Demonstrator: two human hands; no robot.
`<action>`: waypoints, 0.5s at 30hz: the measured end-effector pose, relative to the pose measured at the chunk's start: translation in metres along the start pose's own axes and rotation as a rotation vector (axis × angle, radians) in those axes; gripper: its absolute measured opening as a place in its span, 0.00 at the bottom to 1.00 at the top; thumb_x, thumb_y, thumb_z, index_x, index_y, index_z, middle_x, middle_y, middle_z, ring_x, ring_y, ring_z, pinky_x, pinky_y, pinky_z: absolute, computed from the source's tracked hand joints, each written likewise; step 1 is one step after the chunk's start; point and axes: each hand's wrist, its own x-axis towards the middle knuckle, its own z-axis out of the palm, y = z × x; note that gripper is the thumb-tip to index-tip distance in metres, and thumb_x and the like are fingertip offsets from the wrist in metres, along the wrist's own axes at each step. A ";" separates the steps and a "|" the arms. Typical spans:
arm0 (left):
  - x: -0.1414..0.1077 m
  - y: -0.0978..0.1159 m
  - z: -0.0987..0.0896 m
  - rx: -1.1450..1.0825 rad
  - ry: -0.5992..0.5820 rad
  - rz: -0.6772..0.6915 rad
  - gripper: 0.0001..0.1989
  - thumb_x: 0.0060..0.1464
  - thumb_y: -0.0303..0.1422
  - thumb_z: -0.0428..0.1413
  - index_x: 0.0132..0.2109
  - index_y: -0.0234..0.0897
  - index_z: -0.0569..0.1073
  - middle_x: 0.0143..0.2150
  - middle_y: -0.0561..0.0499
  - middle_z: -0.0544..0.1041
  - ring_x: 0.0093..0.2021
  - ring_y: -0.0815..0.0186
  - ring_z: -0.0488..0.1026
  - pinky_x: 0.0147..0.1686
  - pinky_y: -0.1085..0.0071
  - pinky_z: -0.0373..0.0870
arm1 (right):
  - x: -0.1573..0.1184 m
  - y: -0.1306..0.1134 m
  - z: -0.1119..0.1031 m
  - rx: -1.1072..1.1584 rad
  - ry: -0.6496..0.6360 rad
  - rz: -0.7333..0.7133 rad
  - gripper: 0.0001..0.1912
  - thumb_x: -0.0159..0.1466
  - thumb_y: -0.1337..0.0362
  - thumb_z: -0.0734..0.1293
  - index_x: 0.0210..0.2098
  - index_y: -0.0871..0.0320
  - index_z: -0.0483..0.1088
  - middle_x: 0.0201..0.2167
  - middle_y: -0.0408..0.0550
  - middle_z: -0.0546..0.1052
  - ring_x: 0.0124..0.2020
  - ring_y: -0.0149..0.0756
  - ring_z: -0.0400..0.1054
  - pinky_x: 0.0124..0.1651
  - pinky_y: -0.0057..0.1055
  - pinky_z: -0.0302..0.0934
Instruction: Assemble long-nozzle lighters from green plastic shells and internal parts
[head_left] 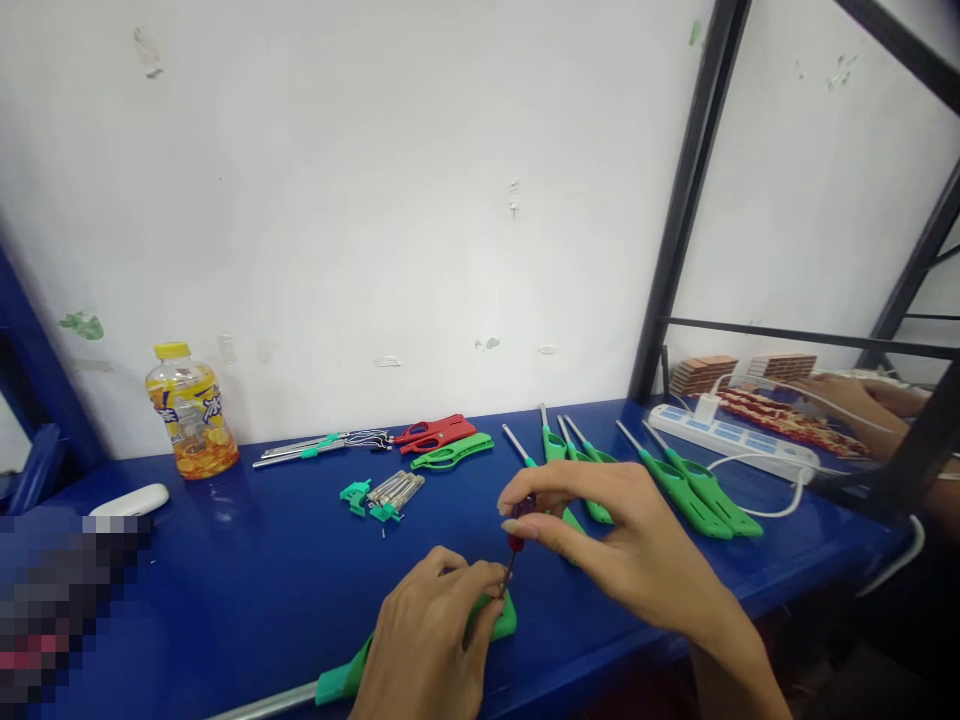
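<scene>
My left hand (439,630) is closed around a green long-nosed lighter (341,682) lying on the blue table, its metal tube pointing to the lower left. Part of the lighter's body is hidden beneath my fingers. Between thumb and fingertips, my right hand (607,545) pinches a small screwdriver (515,540) with a dark red handle. The screwdriver is tilted, and its shaft runs down to the lighter's handle end beside my left fingertips; the exact contact spot is hidden. Behind my right hand lie several green lighters (690,495), some partly covered by it.
Metal lighter tubes (300,452), red handle shells (435,432), a green shell (454,452) and small inner parts (397,490) lie farther back. A drink bottle (191,415) stands at left. A power strip (735,440) and black frame (686,200) are at right, with another person's hand (847,395) beyond.
</scene>
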 end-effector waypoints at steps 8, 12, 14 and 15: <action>0.000 0.001 0.010 0.062 0.019 0.062 0.14 0.65 0.21 0.55 0.50 0.46 0.74 0.37 0.58 0.83 0.34 0.62 0.83 0.33 0.71 0.74 | 0.001 -0.001 0.003 -0.034 -0.085 0.000 0.02 0.72 0.64 0.73 0.43 0.49 0.80 0.37 0.37 0.85 0.33 0.30 0.78 0.38 0.23 0.71; -0.001 0.001 0.012 0.096 0.040 0.101 0.13 0.66 0.21 0.53 0.50 0.45 0.72 0.35 0.57 0.82 0.31 0.61 0.82 0.31 0.70 0.73 | 0.002 -0.001 0.003 -0.012 -0.099 0.017 0.02 0.72 0.63 0.73 0.43 0.49 0.80 0.36 0.38 0.85 0.33 0.31 0.78 0.38 0.24 0.72; -0.002 0.002 0.011 0.108 0.046 0.107 0.13 0.67 0.22 0.52 0.51 0.45 0.72 0.35 0.57 0.82 0.30 0.62 0.81 0.30 0.71 0.72 | 0.002 0.000 0.003 -0.009 -0.092 0.024 0.02 0.72 0.63 0.73 0.43 0.49 0.80 0.37 0.38 0.85 0.33 0.31 0.79 0.39 0.24 0.73; -0.002 0.002 0.011 0.114 0.050 0.109 0.13 0.68 0.22 0.51 0.51 0.45 0.72 0.35 0.56 0.81 0.30 0.62 0.81 0.30 0.71 0.71 | 0.002 0.000 0.003 -0.008 -0.088 0.031 0.02 0.72 0.63 0.74 0.43 0.49 0.80 0.37 0.37 0.85 0.33 0.31 0.79 0.40 0.25 0.73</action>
